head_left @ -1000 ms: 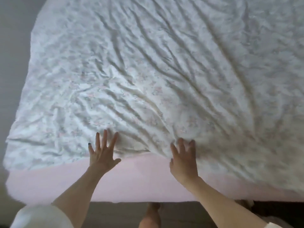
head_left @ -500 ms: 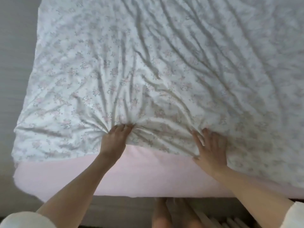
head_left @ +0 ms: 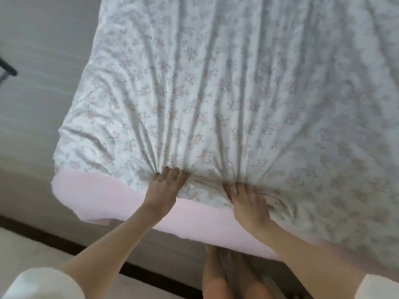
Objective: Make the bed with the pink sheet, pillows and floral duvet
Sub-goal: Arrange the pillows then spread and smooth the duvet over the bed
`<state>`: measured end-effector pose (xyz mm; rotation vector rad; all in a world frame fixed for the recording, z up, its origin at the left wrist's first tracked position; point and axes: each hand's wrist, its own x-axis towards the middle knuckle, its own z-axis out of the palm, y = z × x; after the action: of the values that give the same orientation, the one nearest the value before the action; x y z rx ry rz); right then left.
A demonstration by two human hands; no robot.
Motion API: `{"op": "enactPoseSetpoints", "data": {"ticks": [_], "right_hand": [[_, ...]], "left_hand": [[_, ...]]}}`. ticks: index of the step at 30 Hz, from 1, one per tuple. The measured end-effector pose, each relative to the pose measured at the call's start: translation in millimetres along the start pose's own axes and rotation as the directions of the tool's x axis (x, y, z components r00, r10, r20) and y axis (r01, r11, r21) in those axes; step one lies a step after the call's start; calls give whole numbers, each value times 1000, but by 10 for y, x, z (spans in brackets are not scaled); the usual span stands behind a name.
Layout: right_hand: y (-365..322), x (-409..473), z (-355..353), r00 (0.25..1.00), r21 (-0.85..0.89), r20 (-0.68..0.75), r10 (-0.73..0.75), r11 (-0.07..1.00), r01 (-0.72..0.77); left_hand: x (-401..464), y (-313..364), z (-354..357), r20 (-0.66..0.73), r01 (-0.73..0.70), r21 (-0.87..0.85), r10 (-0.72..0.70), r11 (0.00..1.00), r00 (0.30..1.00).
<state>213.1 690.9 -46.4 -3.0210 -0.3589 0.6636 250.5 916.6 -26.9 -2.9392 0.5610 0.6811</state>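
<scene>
The white floral duvet (head_left: pixel 216 93) lies spread over the bed, with long creases fanning out from its near edge. Below that edge a strip of the pink sheet (head_left: pixel 103 197) shows along the mattress's near side and left corner. My left hand (head_left: pixel 165 186) grips a bunch of duvet fabric at the near edge, fingers curled into the folds. My right hand (head_left: pixel 248 201) grips the duvet edge a hand's width to the right, fabric gathered under its fingers. No pillows are in view.
Grey floor (head_left: pixel 32 104) runs along the bed's left side, with a dark furniture leg (head_left: pixel 8 70) at the far left. A dark strip and pale rug (head_left: pixel 32 251) lie at the bed's foot. My bare legs (head_left: pixel 226 277) stand against the mattress.
Both hands went from lying flat on the duvet's edge to clutching bunched fabric. The creases now run straight toward my hands, and the view has swung to the right.
</scene>
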Motion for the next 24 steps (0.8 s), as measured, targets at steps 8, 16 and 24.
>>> {"op": "enactPoseSetpoints", "data": {"ticks": [8, 16, 24], "right_hand": [[-211, -51, -168, 778, 78, 628, -36, 997, -17], [-1071, 334, -337, 996, 227, 58, 61, 971, -73], [-2423, 1260, -345, 1000, 83, -21, -23, 996, 25]], "left_hand": [[37, -354, -6, 504, 182, -374, 35, 909, 863], [-5, -1529, -138, 411, 590, -796, -836, -134, 364], [219, -3025, 198, 827, 109, -525, -474, -844, 303]]}}
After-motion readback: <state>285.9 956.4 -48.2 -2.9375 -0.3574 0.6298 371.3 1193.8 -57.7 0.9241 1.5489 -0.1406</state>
